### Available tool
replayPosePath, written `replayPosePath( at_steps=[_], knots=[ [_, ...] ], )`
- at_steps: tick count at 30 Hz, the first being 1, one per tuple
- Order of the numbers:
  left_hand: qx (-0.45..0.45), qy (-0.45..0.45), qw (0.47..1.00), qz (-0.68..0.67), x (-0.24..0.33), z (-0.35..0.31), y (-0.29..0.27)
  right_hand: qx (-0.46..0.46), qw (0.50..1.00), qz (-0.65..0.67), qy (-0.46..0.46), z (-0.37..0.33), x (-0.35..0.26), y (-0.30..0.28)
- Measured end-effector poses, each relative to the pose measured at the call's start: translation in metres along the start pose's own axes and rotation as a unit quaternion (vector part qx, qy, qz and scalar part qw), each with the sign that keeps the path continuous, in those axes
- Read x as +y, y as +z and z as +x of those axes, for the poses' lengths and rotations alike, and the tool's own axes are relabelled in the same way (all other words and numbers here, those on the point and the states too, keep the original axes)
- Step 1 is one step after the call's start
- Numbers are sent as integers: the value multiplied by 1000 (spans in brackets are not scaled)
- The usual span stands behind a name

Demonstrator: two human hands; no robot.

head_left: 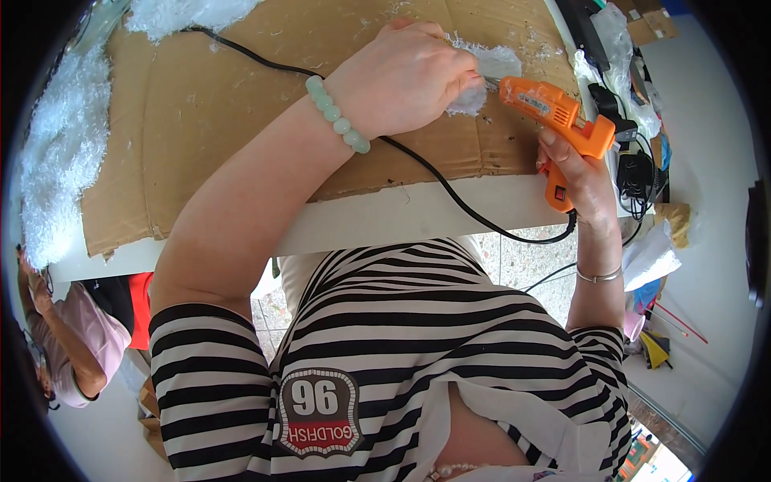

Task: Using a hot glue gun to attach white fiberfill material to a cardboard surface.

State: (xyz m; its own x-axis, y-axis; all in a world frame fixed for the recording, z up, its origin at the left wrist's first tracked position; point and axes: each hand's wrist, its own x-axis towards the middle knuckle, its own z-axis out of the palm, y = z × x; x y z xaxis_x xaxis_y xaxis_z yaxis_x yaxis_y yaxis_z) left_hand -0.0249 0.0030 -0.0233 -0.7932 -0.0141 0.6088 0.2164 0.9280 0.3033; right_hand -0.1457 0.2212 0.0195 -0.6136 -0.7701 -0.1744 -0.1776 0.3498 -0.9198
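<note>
An orange hot glue gun [549, 108] is gripped by its handle in my right hand [585, 178], with the thumb lying across its side. Its nozzle points left, close to the fingertips of my left hand [414, 79]. Those fingers are closed on a small piece of translucent white material [467, 100] with a frayed, fluffy edge. The back of the left hand hides how exactly it is pinched. A black cord [458, 198] leaves the gun's handle, loops along the table edge and passes under my left wrist.
A cardboard sheet [225, 120] with stray white fibres covers the white table [361, 210]. Shaggy white material [66, 161] lies at its left side. Black adapters and cables [638, 173] crowd the right side. Another person [88, 341] is at the lower left.
</note>
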Motion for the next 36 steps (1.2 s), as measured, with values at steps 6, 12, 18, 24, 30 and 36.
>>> replayPosePath(
  at_steps=[6,12,18,24,30,36],
  knots=[
    [0,-18,1000,-24,-2,-1,0,-6,1000,-6,-3,-1,-4,4],
    [-22,-32,998,-51,-2,0,-4,-26,999,-20,-8,-1,0,0],
    [-70,-42,996,-40,1,4,-16,-58,998,-16,-22,-3,0,-3],
    [-49,-29,993,-100,5,6,-27,-36,999,-18,-11,-3,1,-2],
    [-29,-16,996,-84,6,6,-27,-13,1000,-25,-2,-3,1,0],
    [-20,-14,997,-66,5,5,-27,-40,999,-12,-5,-13,-1,0]
  ],
)
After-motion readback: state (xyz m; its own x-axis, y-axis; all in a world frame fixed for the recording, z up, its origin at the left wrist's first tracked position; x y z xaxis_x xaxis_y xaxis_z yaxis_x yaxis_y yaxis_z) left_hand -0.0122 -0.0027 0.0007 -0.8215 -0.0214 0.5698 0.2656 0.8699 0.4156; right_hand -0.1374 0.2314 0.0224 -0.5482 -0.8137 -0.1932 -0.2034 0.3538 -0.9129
